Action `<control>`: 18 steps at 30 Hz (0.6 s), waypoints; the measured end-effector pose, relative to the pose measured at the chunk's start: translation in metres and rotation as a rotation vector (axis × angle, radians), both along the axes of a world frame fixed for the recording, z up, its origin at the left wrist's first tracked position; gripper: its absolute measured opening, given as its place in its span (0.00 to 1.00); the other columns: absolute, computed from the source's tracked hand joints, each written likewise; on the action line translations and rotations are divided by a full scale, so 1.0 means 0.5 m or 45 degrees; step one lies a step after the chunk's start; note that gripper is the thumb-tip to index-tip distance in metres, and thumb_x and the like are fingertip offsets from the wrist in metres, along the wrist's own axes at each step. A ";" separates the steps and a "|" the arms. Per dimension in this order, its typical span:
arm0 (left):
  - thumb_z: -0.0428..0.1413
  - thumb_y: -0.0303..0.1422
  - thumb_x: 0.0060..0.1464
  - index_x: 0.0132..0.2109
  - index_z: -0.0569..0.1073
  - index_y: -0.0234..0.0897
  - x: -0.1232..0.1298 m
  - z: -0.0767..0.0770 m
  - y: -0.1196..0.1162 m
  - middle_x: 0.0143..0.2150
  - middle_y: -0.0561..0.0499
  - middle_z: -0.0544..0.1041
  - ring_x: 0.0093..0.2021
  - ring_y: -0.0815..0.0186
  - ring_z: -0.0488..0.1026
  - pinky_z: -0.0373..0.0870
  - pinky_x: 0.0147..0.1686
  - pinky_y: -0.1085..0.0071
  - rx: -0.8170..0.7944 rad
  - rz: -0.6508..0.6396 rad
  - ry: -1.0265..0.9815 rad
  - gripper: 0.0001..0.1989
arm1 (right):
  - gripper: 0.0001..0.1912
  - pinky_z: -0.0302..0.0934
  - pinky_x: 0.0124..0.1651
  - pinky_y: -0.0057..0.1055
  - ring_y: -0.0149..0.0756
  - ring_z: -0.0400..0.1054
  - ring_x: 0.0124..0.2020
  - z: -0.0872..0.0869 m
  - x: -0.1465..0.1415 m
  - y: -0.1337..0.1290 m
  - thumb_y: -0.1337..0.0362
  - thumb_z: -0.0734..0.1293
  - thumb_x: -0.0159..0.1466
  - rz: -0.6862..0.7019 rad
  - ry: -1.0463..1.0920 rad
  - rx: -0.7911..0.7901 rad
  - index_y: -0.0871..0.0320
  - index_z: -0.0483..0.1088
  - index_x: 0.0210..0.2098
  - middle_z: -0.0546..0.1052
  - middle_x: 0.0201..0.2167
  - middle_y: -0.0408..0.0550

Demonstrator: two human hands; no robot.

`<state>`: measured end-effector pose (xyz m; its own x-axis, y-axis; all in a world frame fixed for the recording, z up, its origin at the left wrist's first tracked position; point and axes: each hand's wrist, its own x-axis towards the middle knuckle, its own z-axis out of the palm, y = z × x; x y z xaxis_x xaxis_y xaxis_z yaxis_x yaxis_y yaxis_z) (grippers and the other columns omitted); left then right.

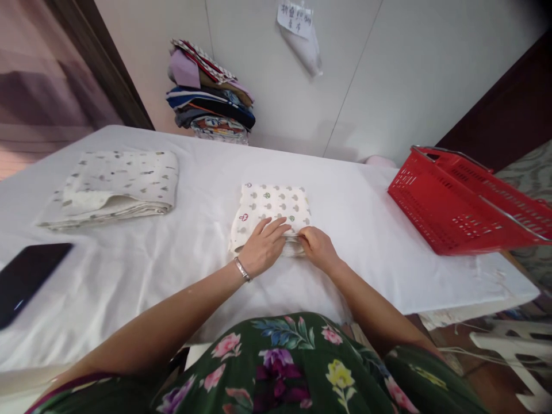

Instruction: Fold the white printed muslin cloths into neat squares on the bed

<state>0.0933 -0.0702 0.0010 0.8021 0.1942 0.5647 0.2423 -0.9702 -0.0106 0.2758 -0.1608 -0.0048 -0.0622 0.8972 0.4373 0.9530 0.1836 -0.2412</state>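
Observation:
A white cloth (276, 201) printed with small mushrooms lies folded into a compact rectangle in the middle of the table. My left hand (264, 248) rests flat on its near left part, fingers stretched out towards the right. At the near right edge, my right hand (318, 246) pinches the cloth's folded layers between thumb and fingers. Below the hands, the layers of the near edge gape a little. Part of the print is hidden under my left hand.
Another folded patterned cloth (125, 181) lies on the left, with a black phone (28, 279) nearer me. A red plastic basket (457, 201) stands at the right. Behind the white-covered table (207, 276), a stack of folded fabrics (211, 95) sits by the wall.

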 end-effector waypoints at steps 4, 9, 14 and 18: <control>0.47 0.25 0.56 0.35 0.73 0.36 -0.014 -0.004 -0.006 0.54 0.47 0.70 0.61 0.59 0.58 0.55 0.60 0.53 -0.093 0.023 -0.034 0.11 | 0.09 0.57 0.41 0.34 0.38 0.64 0.38 -0.001 -0.014 -0.014 0.71 0.55 0.64 0.113 -0.053 -0.040 0.58 0.65 0.38 0.72 0.36 0.50; 0.47 0.26 0.57 0.34 0.72 0.36 -0.005 -0.003 -0.007 0.52 0.48 0.72 0.59 0.59 0.60 0.57 0.58 0.55 -0.134 0.045 -0.096 0.09 | 0.08 0.55 0.42 0.37 0.42 0.63 0.42 -0.006 -0.034 -0.015 0.66 0.60 0.63 0.024 -0.100 -0.025 0.59 0.65 0.42 0.72 0.41 0.53; 0.47 0.27 0.57 0.33 0.72 0.35 -0.001 -0.001 -0.016 0.50 0.47 0.72 0.58 0.58 0.61 0.59 0.57 0.56 -0.160 0.059 -0.104 0.09 | 0.07 0.54 0.39 0.36 0.41 0.62 0.39 -0.011 -0.042 -0.002 0.69 0.59 0.63 -0.073 -0.189 -0.025 0.59 0.67 0.40 0.72 0.38 0.52; 0.47 0.27 0.58 0.34 0.72 0.36 -0.016 -0.010 -0.013 0.51 0.47 0.73 0.57 0.59 0.62 0.58 0.57 0.56 -0.155 0.071 -0.084 0.10 | 0.09 0.55 0.39 0.35 0.39 0.62 0.39 -0.014 -0.035 -0.005 0.70 0.57 0.65 -0.003 -0.232 -0.011 0.57 0.69 0.38 0.72 0.39 0.51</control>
